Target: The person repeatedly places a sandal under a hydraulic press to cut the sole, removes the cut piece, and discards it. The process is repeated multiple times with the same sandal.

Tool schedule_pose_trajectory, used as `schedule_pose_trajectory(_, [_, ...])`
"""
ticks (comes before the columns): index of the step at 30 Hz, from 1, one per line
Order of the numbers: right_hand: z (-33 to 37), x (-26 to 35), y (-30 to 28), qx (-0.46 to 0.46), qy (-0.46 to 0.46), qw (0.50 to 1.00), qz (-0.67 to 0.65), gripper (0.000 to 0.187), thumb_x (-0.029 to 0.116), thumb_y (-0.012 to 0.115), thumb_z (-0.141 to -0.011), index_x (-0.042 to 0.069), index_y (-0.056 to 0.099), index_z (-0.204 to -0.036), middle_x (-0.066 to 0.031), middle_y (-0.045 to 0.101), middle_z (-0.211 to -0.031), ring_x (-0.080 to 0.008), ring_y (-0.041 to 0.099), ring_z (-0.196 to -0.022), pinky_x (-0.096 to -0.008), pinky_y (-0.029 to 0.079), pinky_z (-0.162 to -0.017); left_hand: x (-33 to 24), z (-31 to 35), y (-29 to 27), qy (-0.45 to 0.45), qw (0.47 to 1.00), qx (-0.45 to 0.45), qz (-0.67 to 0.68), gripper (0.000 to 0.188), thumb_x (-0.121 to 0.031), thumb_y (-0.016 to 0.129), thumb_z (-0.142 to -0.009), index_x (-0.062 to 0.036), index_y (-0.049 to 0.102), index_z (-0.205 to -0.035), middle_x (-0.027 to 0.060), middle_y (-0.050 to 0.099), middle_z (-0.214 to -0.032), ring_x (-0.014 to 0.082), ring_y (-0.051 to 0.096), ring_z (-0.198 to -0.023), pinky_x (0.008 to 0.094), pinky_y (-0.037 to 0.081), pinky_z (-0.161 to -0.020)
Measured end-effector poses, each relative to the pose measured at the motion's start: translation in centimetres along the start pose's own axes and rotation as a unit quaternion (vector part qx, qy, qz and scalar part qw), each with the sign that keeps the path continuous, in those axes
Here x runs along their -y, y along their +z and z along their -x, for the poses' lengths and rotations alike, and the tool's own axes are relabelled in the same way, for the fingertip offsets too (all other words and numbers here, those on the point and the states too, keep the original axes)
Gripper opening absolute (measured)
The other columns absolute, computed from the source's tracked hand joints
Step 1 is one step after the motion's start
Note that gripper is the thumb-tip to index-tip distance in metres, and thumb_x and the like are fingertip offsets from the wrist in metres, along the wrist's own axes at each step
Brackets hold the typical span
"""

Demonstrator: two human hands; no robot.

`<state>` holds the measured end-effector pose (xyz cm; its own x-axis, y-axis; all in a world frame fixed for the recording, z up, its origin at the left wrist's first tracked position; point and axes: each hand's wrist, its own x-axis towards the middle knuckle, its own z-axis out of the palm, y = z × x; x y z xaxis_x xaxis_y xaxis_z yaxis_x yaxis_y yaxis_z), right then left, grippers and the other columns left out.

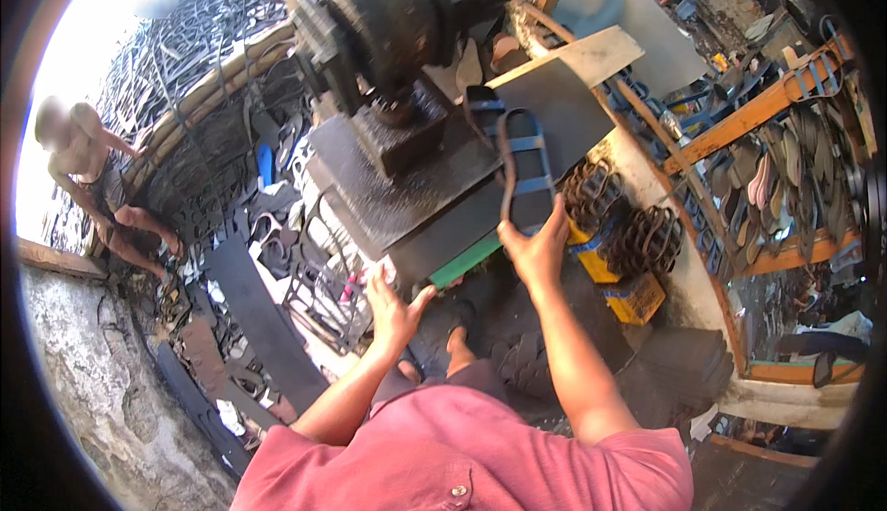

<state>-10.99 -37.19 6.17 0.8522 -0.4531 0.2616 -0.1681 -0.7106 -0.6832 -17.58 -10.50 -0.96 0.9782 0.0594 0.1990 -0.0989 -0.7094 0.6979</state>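
A dark sheet (453, 229) with a green front edge lies on the press bed, beneath the black head of the press (393, 40). My left hand (393, 315) is at the sheet's near left corner, fingers spread, its thumb by the green edge. On the sheet's right part lies a sole-shaped cutting die (531, 143), a narrow outline frame with blue cross bars. My right hand (536, 250) spans the die's near end, thumb on its left side and fingers on its right. What the fingertips do underneath is hidden.
Dark curved strips (647, 238) are heaped on a yellow crate (633, 298) at the right. Soles (785, 169) hang from a wooden rack (758, 123). Rubber offcuts (268, 280) cover the floor at left. Another person (102, 174) sits at the far left.
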Motion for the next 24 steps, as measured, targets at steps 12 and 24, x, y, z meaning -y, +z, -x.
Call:
schedule_pose_trajectory(12, [-20.3, -9.6, 13.1, 0.028, -0.043, 0.996, 0.077, 0.057, 0.049, 0.085, -0.076, 0.012, 0.073, -0.117, -0.0234, 0.068, -0.124, -0.0445, 0.059, -0.122, -0.0515, 0.046, -0.105, -2.5, -5.0, 5.5, -0.14, 0.989, 0.05, -0.009, 0.055, -0.037, 0.073, -0.098, 0.0063, 0.049, -0.121, 0.0308, 0.063, -0.109, 0.0506, 0.064, -0.098, 0.0526, 0.051, -0.084])
schedule_pose_trajectory(24, [5.3, 7.8, -3.9, 0.24, -0.05, 0.935, -0.255, 0.058, 0.031, 0.083, -0.086, 0.004, 0.057, -0.13, -0.0112, 0.063, -0.118, -0.0227, 0.06, -0.113, -0.0405, 0.049, -0.1, 10.6, -1.9, -1.7, -0.301, 0.91, -0.004, 0.287, 0.05, -0.034, 0.07, -0.102, 0.0008, 0.059, -0.135, 0.0161, 0.069, -0.122, 0.0254, 0.069, -0.11, 0.0378, 0.057, -0.091])
